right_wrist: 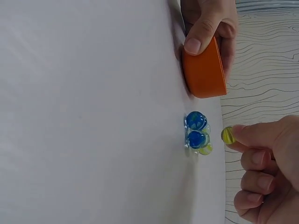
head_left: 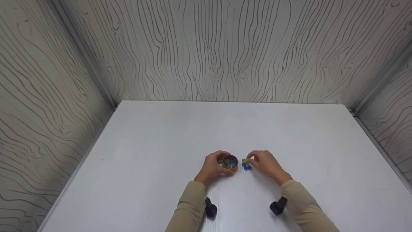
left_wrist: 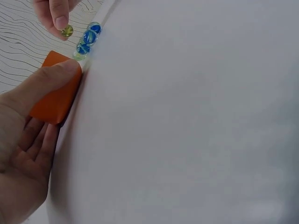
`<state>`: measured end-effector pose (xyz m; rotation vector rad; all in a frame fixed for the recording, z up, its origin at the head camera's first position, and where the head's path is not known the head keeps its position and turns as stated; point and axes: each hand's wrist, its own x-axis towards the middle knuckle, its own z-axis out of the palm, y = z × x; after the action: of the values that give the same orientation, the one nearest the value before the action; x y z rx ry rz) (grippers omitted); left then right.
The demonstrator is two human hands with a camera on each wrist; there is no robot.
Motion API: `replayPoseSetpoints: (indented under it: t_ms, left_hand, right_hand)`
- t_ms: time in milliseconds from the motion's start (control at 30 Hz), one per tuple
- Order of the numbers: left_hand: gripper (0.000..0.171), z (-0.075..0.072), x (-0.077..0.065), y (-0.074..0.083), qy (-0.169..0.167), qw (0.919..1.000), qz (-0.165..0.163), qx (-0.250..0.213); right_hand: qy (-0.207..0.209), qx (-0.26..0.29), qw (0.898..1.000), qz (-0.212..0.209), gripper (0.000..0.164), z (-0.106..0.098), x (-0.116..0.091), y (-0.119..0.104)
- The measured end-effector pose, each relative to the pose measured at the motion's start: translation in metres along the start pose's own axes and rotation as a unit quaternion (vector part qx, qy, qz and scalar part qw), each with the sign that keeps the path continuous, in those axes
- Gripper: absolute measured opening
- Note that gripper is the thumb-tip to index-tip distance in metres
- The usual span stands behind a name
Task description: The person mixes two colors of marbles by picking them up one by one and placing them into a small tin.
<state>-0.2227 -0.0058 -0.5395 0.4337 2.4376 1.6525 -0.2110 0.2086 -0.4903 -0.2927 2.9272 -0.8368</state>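
Marbles (right_wrist: 198, 138) are left clustered on the bench (head_left: 154, 145) beside the orange cup (right_wrist: 205, 72) — gripped by the left hand (head_left: 214, 166) — while one yellow marble (right_wrist: 228, 135) is pinched by the right hand (head_left: 264, 163); others (marbles too, seemingly) are already gathered inside the cup.

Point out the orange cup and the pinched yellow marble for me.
Cup (right_wrist: 205, 73): right wrist view, on its outer wall.
Pinched marble (right_wrist: 227, 135): right wrist view, on its camera-facing side.
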Motion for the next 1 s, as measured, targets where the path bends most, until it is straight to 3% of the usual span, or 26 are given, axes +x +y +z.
replayPoseSetpoints:
  t_ms: [167, 1000]
  left_hand:
    - [0.059, -0.001, -0.001, 0.001, 0.002, 0.9999, 0.011, 0.002]
    - [0.057, 0.001, 0.001, 0.003, 0.007, 0.9998, 0.02, 0.001]
  right_hand:
    - [0.013, 0.004, 0.999, -0.03, 0.013, -0.002, 0.001, -0.004]
    - [0.009, 0.024, 0.999, -0.043, 0.011, 0.005, 0.004, -0.026]
